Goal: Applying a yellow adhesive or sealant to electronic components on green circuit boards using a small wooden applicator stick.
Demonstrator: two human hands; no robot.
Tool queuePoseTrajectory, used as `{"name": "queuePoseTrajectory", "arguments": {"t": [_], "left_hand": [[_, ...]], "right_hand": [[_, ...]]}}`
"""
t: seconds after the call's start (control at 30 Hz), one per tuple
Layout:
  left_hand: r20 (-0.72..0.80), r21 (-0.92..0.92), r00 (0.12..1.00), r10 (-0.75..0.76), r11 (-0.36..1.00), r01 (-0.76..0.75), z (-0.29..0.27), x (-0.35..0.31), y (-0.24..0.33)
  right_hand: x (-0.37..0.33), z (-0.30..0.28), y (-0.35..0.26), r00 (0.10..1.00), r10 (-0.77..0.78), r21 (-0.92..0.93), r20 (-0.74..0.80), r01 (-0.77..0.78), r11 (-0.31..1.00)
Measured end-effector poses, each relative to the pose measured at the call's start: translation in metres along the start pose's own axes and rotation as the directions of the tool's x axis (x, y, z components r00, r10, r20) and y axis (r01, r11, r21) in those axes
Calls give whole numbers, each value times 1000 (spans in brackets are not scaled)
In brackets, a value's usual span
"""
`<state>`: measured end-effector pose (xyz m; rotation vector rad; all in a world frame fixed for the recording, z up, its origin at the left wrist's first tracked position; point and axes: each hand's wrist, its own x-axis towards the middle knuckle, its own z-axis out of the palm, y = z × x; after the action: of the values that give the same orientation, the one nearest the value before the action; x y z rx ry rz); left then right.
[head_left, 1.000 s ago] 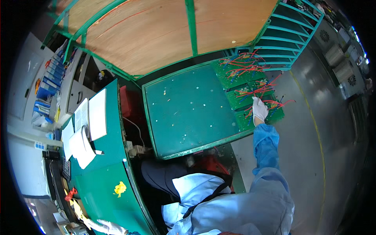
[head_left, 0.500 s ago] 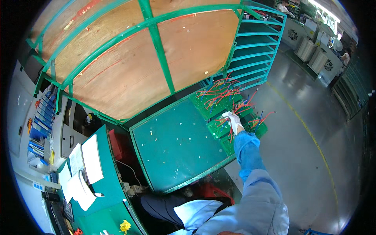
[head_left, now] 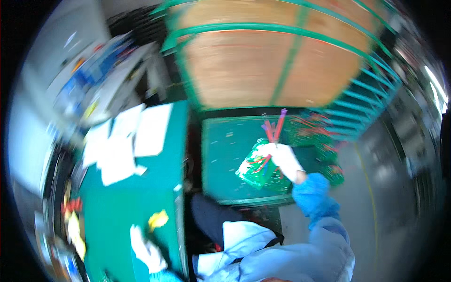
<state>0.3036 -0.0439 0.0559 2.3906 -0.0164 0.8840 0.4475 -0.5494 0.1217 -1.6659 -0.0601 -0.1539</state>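
My right hand (head_left: 282, 157), in a white glove, is closed on a green circuit board (head_left: 248, 173) by its bunch of red and blue wires. The board hangs tilted over the green tabletop beside the wooden panel, blurred by motion. Right of it, more green circuit boards with red wires (head_left: 307, 127) lie grouped at the table's right side. My left hand (head_left: 146, 249), also white-gloved, rests on the green desk at the lower left. Its fingers look stretched out, with nothing visible in them. A small yellow object (head_left: 158, 220) lies just beyond that hand; its kind is too blurred to tell.
White papers (head_left: 120, 145) lie at the desk's far end. Behind the green table (head_left: 221, 136) stands a green frame with wooden panels (head_left: 244, 66). A blue-green rack (head_left: 359, 105) stands at the right. Between desk and table there is a dark gap.
My right hand has lifted one circuit board off the group and carried it left. My left hand has come further into view. The whole view has swung left.
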Motion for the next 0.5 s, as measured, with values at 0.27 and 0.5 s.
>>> {"name": "queuePoseTrajectory", "arguments": {"t": [0.27, 0.5], "left_hand": [[381, -168, 862, 335, 941, -292, -2, -47, -11], [350, -26, 888, 299, 950, -310, -4, -66, -18]], "right_hand": [[22, 244, -151, 753, -39, -29, 657, 77, 997], [-19, 522, -163, 182, -179, 100, 967, 374, 922]]}}
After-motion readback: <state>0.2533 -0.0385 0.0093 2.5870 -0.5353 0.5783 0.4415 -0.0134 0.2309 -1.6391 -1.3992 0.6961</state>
